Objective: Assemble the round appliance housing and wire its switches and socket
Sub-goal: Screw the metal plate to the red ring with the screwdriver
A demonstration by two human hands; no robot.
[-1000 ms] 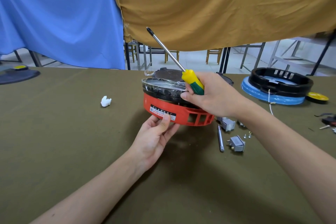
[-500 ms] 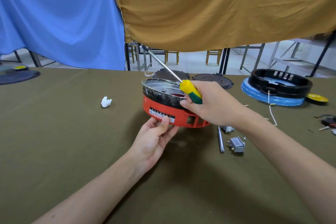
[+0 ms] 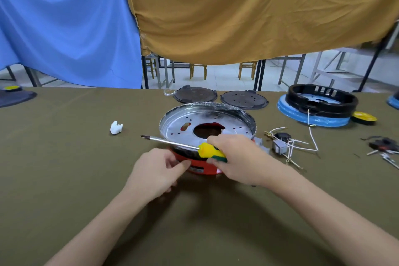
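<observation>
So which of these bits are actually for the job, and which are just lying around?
In use: red housing with metal pan, screwdriver in right hand, left hand, wired switches.

Lying about: white scrap, two dark discs, black-and-blue housing, yellow cap.

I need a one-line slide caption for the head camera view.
Right hand holds a screwdriver over the red housing, which the left hand steadies.

Workshop: cloth-covered bench [image 3: 64, 179], scattered appliance parts [image 3: 244, 98], hung drapes [image 3: 237, 11]
</observation>
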